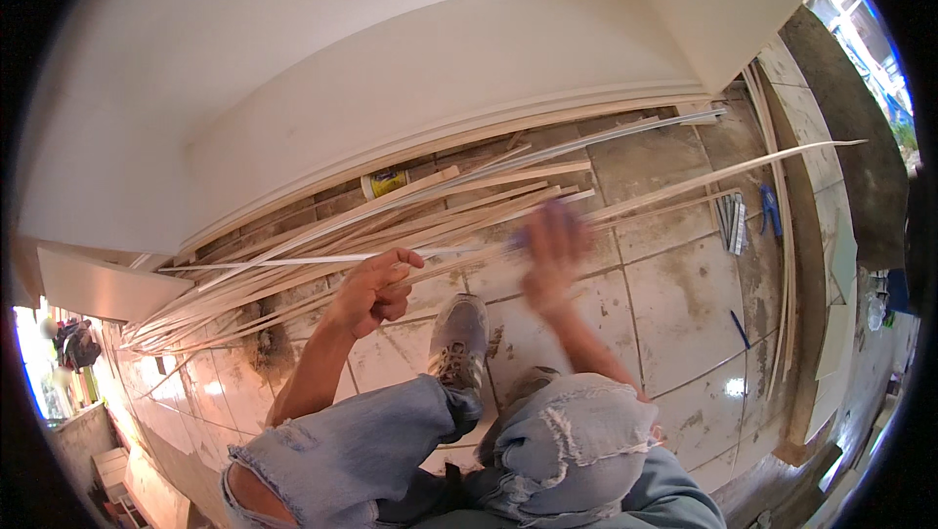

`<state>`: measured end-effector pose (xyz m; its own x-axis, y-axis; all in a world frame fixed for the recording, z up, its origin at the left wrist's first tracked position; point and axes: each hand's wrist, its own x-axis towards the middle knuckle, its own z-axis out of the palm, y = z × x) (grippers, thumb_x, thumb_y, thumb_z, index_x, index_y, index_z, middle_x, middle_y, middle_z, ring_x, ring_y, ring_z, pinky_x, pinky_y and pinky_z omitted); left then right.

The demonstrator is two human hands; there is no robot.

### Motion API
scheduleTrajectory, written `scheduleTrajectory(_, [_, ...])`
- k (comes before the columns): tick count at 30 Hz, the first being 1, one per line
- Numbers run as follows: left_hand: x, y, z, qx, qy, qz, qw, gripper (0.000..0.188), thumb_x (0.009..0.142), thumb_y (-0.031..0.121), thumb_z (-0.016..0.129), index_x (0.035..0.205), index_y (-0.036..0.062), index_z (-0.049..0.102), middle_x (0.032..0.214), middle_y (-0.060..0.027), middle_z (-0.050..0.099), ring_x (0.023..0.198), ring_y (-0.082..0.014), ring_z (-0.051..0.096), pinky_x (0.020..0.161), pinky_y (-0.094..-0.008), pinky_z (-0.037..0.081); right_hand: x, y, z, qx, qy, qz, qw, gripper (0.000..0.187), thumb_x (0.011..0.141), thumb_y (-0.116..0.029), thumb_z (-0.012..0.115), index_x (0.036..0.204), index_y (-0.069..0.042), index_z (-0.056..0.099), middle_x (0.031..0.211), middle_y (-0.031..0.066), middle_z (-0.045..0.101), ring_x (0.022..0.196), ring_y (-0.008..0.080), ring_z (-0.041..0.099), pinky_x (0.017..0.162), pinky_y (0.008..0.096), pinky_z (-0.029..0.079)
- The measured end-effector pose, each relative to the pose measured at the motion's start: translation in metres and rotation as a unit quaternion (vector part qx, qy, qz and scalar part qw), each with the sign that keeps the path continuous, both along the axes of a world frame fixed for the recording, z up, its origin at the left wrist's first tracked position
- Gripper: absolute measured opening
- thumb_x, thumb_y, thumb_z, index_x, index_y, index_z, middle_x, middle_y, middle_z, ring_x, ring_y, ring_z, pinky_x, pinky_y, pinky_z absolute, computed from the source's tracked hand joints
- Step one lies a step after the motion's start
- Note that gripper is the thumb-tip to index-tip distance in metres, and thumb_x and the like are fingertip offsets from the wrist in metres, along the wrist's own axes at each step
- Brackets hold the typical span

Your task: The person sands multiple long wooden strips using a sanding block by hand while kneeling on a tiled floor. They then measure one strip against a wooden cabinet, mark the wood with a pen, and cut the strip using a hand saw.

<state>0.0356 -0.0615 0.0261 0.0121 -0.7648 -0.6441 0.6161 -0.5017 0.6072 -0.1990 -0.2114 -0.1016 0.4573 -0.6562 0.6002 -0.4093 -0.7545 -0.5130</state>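
Observation:
My left hand (pixel 371 293) is closed around a long, thin wooden strip (pixel 723 175), its index finger lying bent along the top. The strip runs to the right past my right hand and bends to a free end at the far right. Over the strip, my right hand (pixel 555 270) is smeared by motion. Its fingers are pressed round a purple pad-like thing (pixel 555 212), which seems to touch the strip; blur hides its exact kind. Many more thin wooden strips (pixel 410 221) lie in a loose heap on the floor beyond my hands.
A large white cabinet-like panel (pixel 440 60) stands along the far side. A small yellow tub (pixel 384 183) lies among the strips. At the right are grey metal pieces (pixel 730 221), a blue-handled tool (pixel 771 210) and a blue pen-like stick (pixel 740 329). Dirty tiles (pixel 674 304) cover the floor.

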Motion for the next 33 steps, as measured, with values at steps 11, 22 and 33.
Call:
scheduleTrajectory(11, [-0.007,0.004,0.016,0.045,0.024,0.044,0.998,0.014,0.103,0.024,0.049,0.108,0.0121,0.055,0.057,0.0081,0.025,0.042,-0.0057,0.018,0.039,-0.0255,0.018,-0.061,-0.128,0.012,-0.109,0.104,-0.116,0.982,0.041,0.093,-0.006,0.055,0.134,-0.004,0.058,0.139,0.0146,0.058,0.136,0.0301,0.049,0.116,0.0482,0.031])
scheduleTrajectory(22, [-0.021,-0.006,-0.01,0.003,-0.161,0.165,0.973,0.014,0.105,0.013,0.043,0.103,0.0084,0.056,0.056,0.0069,0.03,0.042,-0.0045,0.021,0.042,-0.0254,0.017,0.06,0.049,0.069,0.004,0.101,0.219,0.971,0.057,0.08,-0.01,0.059,0.137,-0.004,0.055,0.146,0.0142,0.052,0.139,0.0303,0.044,0.121,0.0482,0.027])
scheduleTrajectory(33, [-0.018,0.001,-0.017,-0.062,-0.202,0.091,0.973,0.019,0.107,0.013,0.039,0.101,0.0082,0.056,0.056,0.0067,0.029,0.042,-0.0038,0.022,0.041,-0.0245,0.018,-0.083,-0.113,0.026,-0.037,0.197,-0.046,0.979,0.039,0.09,-0.006,0.051,0.127,-0.002,0.061,0.134,0.0148,0.06,0.127,0.0325,0.054,0.111,0.0485,0.037])
